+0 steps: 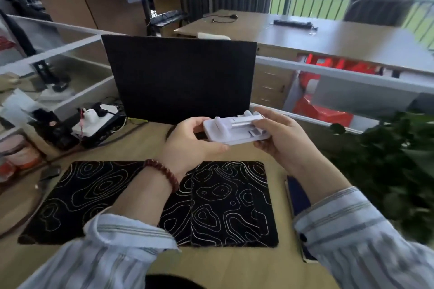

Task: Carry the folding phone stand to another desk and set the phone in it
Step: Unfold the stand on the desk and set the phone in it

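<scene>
Both hands, left hand [187, 138] and right hand [279, 136], grip a folded white phone stand [234, 129] by its ends above a patterned mat [150, 202] on the desk [234, 265].

Two hands – left hand [187, 141] and right hand [279, 138] – and one white stand [234, 130]. One dark monitor [180, 80], one patterned mat [150, 204], one bead bracelet [162, 172], one plant [394, 171]. Two desks – the near desk [145, 148] and the far desk [328, 37].

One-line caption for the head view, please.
Both hands, left and right, hold the folded white phone stand above the patterned desk mat.
</scene>
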`<state>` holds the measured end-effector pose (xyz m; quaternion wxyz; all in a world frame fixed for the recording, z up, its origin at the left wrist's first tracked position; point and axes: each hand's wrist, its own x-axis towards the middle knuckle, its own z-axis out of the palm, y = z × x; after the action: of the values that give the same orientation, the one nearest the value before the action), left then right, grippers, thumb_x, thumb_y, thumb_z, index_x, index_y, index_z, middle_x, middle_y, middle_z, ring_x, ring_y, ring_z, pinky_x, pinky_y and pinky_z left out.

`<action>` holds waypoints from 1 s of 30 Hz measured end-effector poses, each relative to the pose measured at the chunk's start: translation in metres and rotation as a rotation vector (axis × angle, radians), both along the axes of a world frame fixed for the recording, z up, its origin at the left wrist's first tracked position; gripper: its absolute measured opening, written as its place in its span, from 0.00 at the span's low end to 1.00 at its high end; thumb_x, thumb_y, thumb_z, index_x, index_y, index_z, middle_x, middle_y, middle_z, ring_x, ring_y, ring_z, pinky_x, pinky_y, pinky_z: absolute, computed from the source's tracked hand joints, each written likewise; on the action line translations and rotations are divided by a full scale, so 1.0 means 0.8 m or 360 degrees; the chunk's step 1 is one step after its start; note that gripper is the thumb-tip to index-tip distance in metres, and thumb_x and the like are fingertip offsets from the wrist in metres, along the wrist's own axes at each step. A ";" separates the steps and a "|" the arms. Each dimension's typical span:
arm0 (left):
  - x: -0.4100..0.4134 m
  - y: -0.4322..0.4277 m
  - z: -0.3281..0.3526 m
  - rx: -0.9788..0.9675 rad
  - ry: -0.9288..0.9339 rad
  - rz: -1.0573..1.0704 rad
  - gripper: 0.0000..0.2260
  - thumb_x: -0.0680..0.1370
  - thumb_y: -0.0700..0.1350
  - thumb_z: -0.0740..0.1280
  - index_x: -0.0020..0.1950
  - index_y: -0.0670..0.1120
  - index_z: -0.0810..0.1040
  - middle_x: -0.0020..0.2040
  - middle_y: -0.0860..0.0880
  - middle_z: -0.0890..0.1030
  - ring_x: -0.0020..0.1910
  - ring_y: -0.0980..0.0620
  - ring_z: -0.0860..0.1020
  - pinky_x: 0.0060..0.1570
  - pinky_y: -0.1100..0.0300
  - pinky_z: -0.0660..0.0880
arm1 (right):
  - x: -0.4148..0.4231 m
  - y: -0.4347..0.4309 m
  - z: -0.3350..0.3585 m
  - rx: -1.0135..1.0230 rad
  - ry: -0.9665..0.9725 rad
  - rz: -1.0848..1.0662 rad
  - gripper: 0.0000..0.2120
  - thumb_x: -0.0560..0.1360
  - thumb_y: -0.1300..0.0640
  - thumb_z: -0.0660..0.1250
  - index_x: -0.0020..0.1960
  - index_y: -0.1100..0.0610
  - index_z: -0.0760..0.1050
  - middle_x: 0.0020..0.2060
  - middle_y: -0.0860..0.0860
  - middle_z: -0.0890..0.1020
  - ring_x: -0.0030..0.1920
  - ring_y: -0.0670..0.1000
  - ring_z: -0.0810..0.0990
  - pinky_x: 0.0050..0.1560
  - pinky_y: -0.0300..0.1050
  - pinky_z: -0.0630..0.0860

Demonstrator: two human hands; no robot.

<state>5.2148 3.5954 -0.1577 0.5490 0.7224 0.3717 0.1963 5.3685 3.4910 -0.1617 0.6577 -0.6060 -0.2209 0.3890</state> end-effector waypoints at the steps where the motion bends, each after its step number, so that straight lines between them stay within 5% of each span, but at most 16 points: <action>1: 0.013 0.005 0.000 -0.0008 0.0005 -0.0030 0.27 0.63 0.42 0.79 0.60 0.51 0.75 0.55 0.57 0.79 0.53 0.59 0.78 0.53 0.59 0.76 | 0.009 0.000 0.000 -0.0005 0.0003 -0.0047 0.15 0.75 0.62 0.65 0.61 0.55 0.77 0.52 0.54 0.81 0.41 0.47 0.78 0.32 0.35 0.76; 5: 0.061 0.021 0.000 0.0006 0.0099 -0.0152 0.31 0.59 0.44 0.80 0.60 0.52 0.74 0.56 0.57 0.78 0.54 0.56 0.79 0.59 0.52 0.76 | 0.047 0.002 0.003 0.0038 -0.0006 -0.0175 0.06 0.76 0.63 0.65 0.47 0.55 0.79 0.43 0.52 0.82 0.39 0.46 0.80 0.34 0.35 0.78; 9: 0.105 0.041 -0.005 0.0021 0.0186 -0.0298 0.33 0.59 0.47 0.81 0.61 0.53 0.72 0.56 0.58 0.78 0.55 0.56 0.79 0.60 0.54 0.74 | 0.091 0.015 -0.006 0.0024 -0.0035 -0.0258 0.06 0.77 0.60 0.65 0.51 0.56 0.81 0.43 0.53 0.83 0.41 0.48 0.81 0.40 0.39 0.79; 15: 0.164 0.064 -0.037 -0.0063 0.0192 -0.0485 0.33 0.65 0.43 0.79 0.67 0.51 0.71 0.54 0.59 0.78 0.51 0.58 0.80 0.46 0.67 0.72 | 0.140 0.043 -0.041 -0.0064 -0.0067 -0.0373 0.10 0.78 0.61 0.62 0.56 0.57 0.79 0.45 0.53 0.82 0.34 0.42 0.82 0.32 0.34 0.77; 23: 0.242 0.097 -0.120 0.0128 0.0316 -0.0556 0.33 0.59 0.52 0.81 0.58 0.52 0.70 0.52 0.57 0.78 0.47 0.58 0.80 0.47 0.63 0.77 | 0.219 0.081 -0.128 -0.0273 -0.0344 -0.0539 0.11 0.77 0.56 0.66 0.57 0.56 0.79 0.48 0.52 0.84 0.44 0.47 0.81 0.42 0.36 0.79; 26: 0.259 0.098 -0.161 0.0272 0.0442 -0.0624 0.28 0.62 0.56 0.79 0.55 0.52 0.69 0.49 0.57 0.76 0.41 0.63 0.75 0.31 0.72 0.70 | 0.242 0.090 -0.174 -0.0425 -0.0500 -0.0528 0.09 0.77 0.55 0.66 0.54 0.56 0.79 0.48 0.53 0.83 0.46 0.49 0.81 0.46 0.42 0.79; 30: 0.278 0.105 -0.226 0.0315 0.0496 -0.0733 0.26 0.65 0.53 0.77 0.55 0.51 0.67 0.47 0.59 0.75 0.41 0.63 0.76 0.31 0.71 0.66 | 0.256 0.097 -0.233 -0.0516 -0.0535 -0.0423 0.06 0.78 0.55 0.63 0.51 0.51 0.78 0.49 0.53 0.83 0.49 0.50 0.81 0.47 0.41 0.77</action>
<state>5.4370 3.6795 -0.3383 0.4423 0.8592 0.2569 -0.0115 5.5734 3.5689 -0.3483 0.5515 -0.7832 -0.1804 0.2235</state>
